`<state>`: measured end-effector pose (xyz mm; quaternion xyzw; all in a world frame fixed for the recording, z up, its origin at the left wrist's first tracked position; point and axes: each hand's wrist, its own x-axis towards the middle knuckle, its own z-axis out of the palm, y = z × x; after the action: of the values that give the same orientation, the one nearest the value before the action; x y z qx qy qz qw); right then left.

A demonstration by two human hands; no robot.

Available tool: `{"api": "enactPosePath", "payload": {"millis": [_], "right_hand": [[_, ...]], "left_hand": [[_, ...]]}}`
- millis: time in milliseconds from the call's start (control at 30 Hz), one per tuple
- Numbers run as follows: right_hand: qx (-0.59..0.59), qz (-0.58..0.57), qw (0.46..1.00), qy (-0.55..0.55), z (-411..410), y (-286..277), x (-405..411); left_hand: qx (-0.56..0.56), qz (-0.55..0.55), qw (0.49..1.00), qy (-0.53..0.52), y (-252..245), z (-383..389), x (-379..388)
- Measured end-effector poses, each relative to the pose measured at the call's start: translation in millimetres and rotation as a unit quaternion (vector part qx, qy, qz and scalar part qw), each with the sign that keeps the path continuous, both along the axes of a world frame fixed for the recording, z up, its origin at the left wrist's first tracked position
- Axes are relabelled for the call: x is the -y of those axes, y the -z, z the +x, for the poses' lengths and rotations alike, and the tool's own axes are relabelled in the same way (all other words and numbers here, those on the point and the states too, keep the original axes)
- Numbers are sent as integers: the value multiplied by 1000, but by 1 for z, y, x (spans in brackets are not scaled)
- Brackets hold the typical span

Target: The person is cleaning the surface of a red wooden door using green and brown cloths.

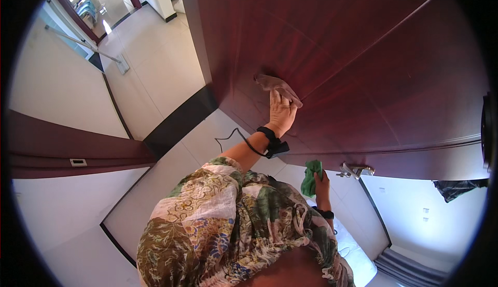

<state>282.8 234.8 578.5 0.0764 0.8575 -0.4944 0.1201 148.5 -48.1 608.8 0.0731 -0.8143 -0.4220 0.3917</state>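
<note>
My left hand [282, 114] presses a brownish cloth [278, 86] flat against the dark red wooden door [330, 53]. The fingertips are partly hidden under the cloth's folds. A black strap [268, 133] with a small dark device and a cable sits on that wrist. Lower and to the right, my right hand [322, 186] grips a bunched green cloth [311, 178], apart from the door's surface. Close beside it, a metal lever handle [356, 170] projects from the door near its edge.
A flat mop [123, 64] leans on the wall at the upper left. A dark threshold strip [181, 121] crosses the tiled floor by a door frame [78, 147]. Something black [459, 189] hangs at the door's far right. A grey curtain [408, 267] and white bedding-like fabric [354, 256] lie behind my right arm.
</note>
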Motion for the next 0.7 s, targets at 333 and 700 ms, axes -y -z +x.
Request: {"api": "enactPosePath", "payload": {"millis": [333, 700], "right_hand": [[-19, -58, 998, -31, -11, 28, -24], [-6, -20, 999, -44, -20, 8, -15]], "left_hand": [[-111, -34, 990, -81, -155, -41, 16], [-118, 53, 984, -122, -86, -45, 32]]}}
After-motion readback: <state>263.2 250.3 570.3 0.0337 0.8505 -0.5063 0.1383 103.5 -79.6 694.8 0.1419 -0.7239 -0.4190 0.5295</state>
